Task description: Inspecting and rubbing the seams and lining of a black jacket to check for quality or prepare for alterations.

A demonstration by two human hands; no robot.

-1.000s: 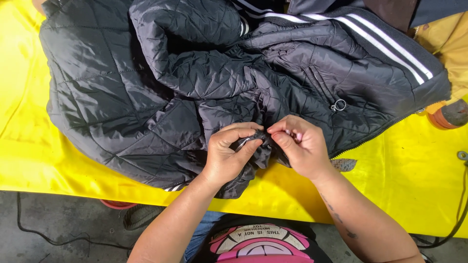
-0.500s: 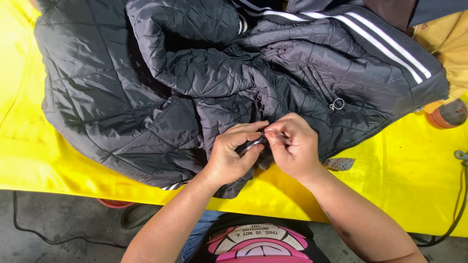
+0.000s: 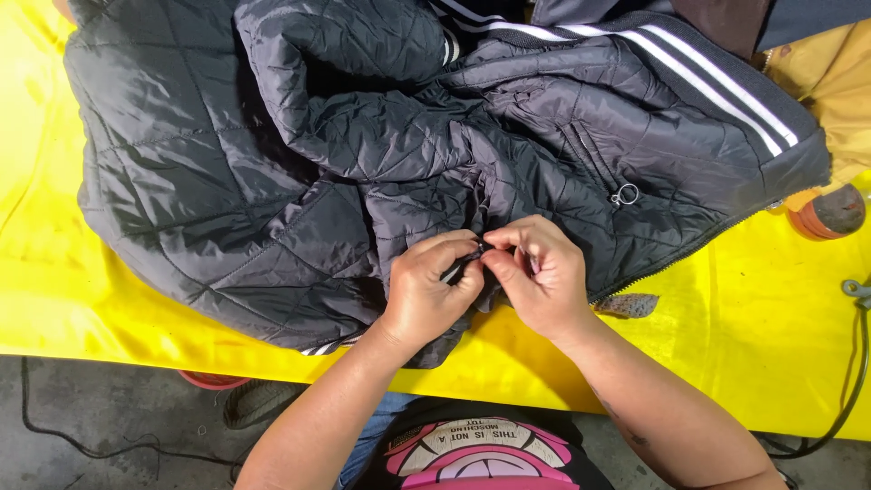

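Pinching a small dark tool [image 3: 461, 263] in your left hand [image 3: 426, 295], right hand [image 3: 535, 277] gripping the black quilted jacket [image 3: 272, 181] seam; work mid-way, jacket unfolded.

A black quilted jacket [image 3: 272, 172] lies crumpled and spread over the yellow desk [image 3: 753, 363]; white stripes line its hem; its near edge is pinched up.

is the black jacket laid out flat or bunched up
Bunched up: the black quilted jacket lies crumpled on the yellow table, a sleeve folded across its body.
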